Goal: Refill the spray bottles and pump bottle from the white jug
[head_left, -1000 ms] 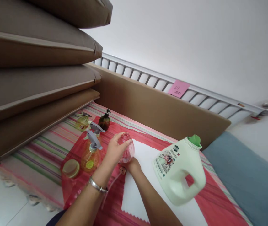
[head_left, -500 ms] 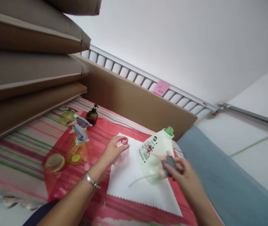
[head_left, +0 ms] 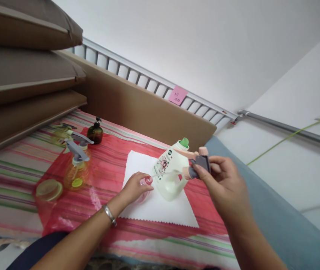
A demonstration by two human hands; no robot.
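Note:
My left hand [head_left: 136,187] is closed around the neck of a clear pink bottle [head_left: 147,180], its open mouth tilted to the right. In my right hand [head_left: 224,180] is a grey and peach spray trigger head [head_left: 202,165], held sideways. Its thin dip tube points left, and the tip is close to the bottle's mouth; whether it is inside I cannot tell. Behind them a pale green detergent jug [head_left: 174,183] with a green cap stands on a white cloth [head_left: 160,212] with zigzag edges.
On the left stand an orange spray bottle [head_left: 75,174] with a grey trigger, another behind it, a yellow one [head_left: 61,135], a dark pump bottle [head_left: 94,133] and a lidded jar [head_left: 49,190]. A brown board [head_left: 143,108] and stacked cushions [head_left: 30,71] border the striped cloth.
My right hand has raised the spray trigger head and turned its dip tube toward the bottle's mouth. The left hand still holds the bottle, now tilted more to the right. The view has shifted right.

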